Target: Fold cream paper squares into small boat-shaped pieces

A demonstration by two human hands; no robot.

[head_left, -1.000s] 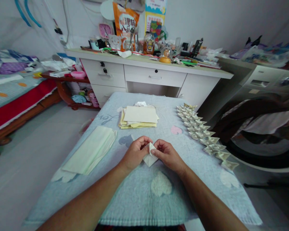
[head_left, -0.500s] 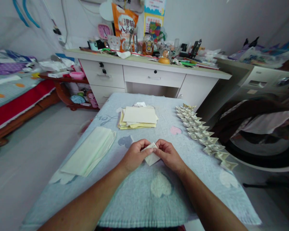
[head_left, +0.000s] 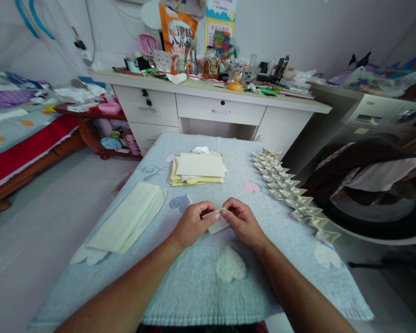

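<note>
A small piece of folded paper [head_left: 219, 225], pale cream, is pinched between my two hands just above the cloth-covered table. My left hand [head_left: 196, 223] grips its left side, thumb on top. On the right, my right hand [head_left: 241, 221] holds the upper right edge between thumb and fingers. Parts of the paper are hidden under the fingers. Ahead of the hands lies a stack of cream and yellow paper sheets [head_left: 201, 165]. Larger pale green folded sheets [head_left: 126, 219] lie to the left. Several folded paper pieces [head_left: 284, 184] with pointed ends form a row on the right.
A pale blue patterned cloth [head_left: 180, 286] covers the table. Behind it stands a white desk [head_left: 208, 108] crowded with jars, a clock and an orange bag [head_left: 178, 37]. A washing machine [head_left: 374, 120] stands at the right, a bed [head_left: 24, 138] at the left.
The paper between my hands has gone from a diamond shape to a flatter shape, its upper part folded over along a near-level edge. Both hands stay in about the same place.
</note>
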